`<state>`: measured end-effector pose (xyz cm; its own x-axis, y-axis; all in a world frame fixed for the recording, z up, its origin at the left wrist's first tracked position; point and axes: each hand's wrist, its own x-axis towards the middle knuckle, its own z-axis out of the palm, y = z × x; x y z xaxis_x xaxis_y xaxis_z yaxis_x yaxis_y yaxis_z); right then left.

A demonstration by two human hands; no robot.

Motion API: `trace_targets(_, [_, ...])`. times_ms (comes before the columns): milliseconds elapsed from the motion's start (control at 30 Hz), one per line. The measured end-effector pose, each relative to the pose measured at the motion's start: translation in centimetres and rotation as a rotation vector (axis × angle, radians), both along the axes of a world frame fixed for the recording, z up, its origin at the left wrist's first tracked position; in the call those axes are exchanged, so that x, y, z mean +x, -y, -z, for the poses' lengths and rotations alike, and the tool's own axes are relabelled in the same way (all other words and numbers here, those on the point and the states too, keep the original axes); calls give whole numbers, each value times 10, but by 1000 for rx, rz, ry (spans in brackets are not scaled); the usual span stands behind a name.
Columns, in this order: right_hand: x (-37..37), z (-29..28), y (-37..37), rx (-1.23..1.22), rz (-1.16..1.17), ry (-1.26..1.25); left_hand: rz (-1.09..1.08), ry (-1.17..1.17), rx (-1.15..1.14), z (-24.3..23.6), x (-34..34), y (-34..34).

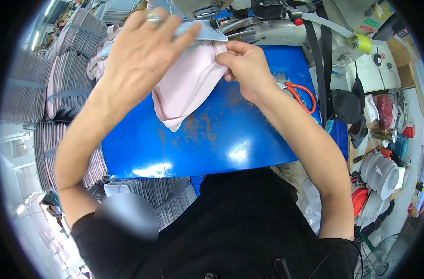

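A pale pink fabric piece (pixel 186 83) with folded, layered edges hangs over the blue tabletop (pixel 249 130), its narrow corner toward me. My right hand (pixel 246 67) pinches its upper right edge between thumb and fingers. Along the top of the pink piece lies light blue fabric (pixel 207 33). My left hand (pixel 142 53), with a ring on one finger, is over the fabric's upper left part, fingers spread and slightly blurred. Whether its fingertips touch the cloth I cannot tell. Just beyond both hands stands a sewing machine (pixel 277 35).
Red-handled scissors (pixel 302 96) lie at the table's right edge, beside my right forearm. Tied stacks of grey and pink panels (pixel 72 76) rise on the left. More grey panels (pixel 174 202) sit below the table's front edge. Black straps (pixel 319 65) hang at the right.
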<state>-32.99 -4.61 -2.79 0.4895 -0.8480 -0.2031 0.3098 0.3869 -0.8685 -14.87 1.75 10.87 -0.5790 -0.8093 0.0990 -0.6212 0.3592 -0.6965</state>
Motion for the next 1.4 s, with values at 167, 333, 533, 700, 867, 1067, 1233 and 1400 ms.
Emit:
trace_targets(167, [-4,-2,-5,8,11,8,-27,54,285,-6,26,14])
trace_targets(333, [-7,-5,-5,18,23,-8,47,132,354,-16,24,26])
trace_targets(533, [5,6,0,17,79,113,0,160,323,-25,-1,17])
trace_targets(700, [10,9,-1,27,117,134,-68,105,297,-16,-19,6])
trace_targets(867, [9,20,-6,-53,154,146,-115,-75,329,1,-34,-5])
trace_targets(1067, [-2,22,-25,-110,191,182,-166,-379,302,25,-63,-11])
trace_targets(1233, [-6,27,-24,-195,196,72,-288,-616,230,51,-78,2])
trace_targets(1400, [-18,27,-28,-368,193,-102,-282,-953,248,64,-72,-2])
